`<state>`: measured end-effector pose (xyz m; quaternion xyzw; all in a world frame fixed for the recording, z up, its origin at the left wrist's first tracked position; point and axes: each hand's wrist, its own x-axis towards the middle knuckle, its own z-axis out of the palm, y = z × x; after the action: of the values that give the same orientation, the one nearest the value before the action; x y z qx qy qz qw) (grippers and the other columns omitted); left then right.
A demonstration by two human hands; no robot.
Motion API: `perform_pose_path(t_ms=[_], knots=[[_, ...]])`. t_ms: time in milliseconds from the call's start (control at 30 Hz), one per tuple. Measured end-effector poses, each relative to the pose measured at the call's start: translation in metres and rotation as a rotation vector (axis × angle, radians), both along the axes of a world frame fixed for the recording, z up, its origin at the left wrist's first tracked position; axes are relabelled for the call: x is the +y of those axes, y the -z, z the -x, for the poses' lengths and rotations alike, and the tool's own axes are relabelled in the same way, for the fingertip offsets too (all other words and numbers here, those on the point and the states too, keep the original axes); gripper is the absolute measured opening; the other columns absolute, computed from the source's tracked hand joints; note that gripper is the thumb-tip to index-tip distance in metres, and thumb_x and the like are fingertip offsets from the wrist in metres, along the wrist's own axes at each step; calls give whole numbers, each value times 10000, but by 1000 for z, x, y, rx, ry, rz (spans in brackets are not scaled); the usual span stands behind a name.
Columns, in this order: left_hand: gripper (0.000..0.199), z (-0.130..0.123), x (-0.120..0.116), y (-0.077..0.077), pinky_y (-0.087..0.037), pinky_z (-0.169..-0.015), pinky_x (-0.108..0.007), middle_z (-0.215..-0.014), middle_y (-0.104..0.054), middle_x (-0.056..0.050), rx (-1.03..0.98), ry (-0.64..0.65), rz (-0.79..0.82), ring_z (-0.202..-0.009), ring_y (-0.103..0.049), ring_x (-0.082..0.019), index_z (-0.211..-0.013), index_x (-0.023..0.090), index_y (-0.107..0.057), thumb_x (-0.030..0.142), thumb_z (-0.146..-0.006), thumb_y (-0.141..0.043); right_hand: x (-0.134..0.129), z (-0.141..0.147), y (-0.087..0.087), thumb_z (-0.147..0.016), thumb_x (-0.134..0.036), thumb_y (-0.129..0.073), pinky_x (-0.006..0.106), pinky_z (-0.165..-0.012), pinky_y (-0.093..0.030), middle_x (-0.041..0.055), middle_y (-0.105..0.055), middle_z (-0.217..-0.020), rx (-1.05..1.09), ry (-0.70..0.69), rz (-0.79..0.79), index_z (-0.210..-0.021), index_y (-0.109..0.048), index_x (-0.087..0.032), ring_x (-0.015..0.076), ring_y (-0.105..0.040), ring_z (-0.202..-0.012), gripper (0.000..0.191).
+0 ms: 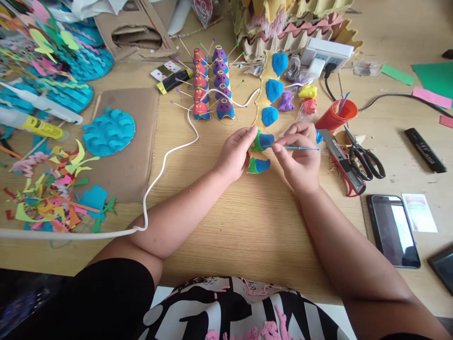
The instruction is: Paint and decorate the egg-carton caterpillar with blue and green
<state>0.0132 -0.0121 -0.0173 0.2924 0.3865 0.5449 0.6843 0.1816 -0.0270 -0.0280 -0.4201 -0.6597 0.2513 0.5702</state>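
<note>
A tan egg-carton strip [261,101] carries several blue clay patches in the head view; its two nearest bumps also have green clay [253,165]. My left hand [234,155] pinches the strip's left edge beside those bumps. In my right hand [300,158] is a thin blue stick tool [304,148], its tip close to the second-nearest bump, partly hidden by my fingers. Beyond my hands stand a red row [200,89] and a purple row [222,85] of painted bumps with pins stuck in them.
A white cable [163,163] crosses the table and my left forearm. To the right are a red cup [338,115], a cutter [343,165], scissors [366,163] and a phone [394,231]. Paper scraps [53,189] and cardboard [123,179] lie left.
</note>
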Motion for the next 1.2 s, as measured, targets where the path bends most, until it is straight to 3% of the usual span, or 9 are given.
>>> perform_pose_path(t_ms=[133, 267, 600, 833, 967, 1200], knots=[[423, 0, 0, 3, -548, -766, -234, -756, -723, 34, 38, -14, -49, -814, -747, -126, -802, 205, -679, 555, -963, -854, -1, -3, 1, -981, -547, -806, 694, -1287, -465, 90, -689, -1379, -220, 17, -35, -936, -797, -289, 368, -627, -1446, 263], [401, 1, 1, 7, -513, -718, -232, -712, -670, 43, 65, -31, -48, -778, -706, -122, -783, 209, -678, 514, -955, -873, 0, -2, 2, -953, -517, -840, 729, -1316, -405, 72, -683, -1481, -289, 3, -26, -922, -805, -299, 393, -587, -1517, 223], [446, 0, 1, 8, -509, -691, -228, -683, -625, 41, 44, -16, -45, -751, -673, -120, -755, 216, -656, 555, -930, -887, -4, 2, -1, -932, -462, -883, 723, -1395, -334, 67, -685, -1498, -257, 26, -3, -961, -776, -351, 405, -520, -1542, 157], [428, -1, 1, 8, -518, -745, -224, -713, -660, 42, 18, -6, -75, -759, -671, -105, -749, 206, -665, 517, -939, -889, -1, 1, 7, -976, -515, -808, 740, -1241, -505, 92, -678, -1464, -342, 77, -145, -939, -748, -286, 397, -615, -1457, 239], [403, -1, 0, 8, -528, -776, -228, -713, -670, 39, 19, -12, -49, -796, -700, -118, -754, 211, -670, 489, -945, -891, 2, 1, 8, -986, -492, -802, 686, -1224, -531, 104, -686, -1436, -341, 92, -180, -928, -748, -280, 370, -642, -1425, 225], [377, -1, 1, 10, -553, -809, -240, -741, -712, 32, 15, -5, -39, -858, -746, -135, -808, 223, -705, 523, -926, -900, 3, -3, 13, -990, -501, -786, 753, -1272, -476, 99, -665, -1479, -371, 54, -134, -1062, -777, -311, 397, -600, -1488, 203]])
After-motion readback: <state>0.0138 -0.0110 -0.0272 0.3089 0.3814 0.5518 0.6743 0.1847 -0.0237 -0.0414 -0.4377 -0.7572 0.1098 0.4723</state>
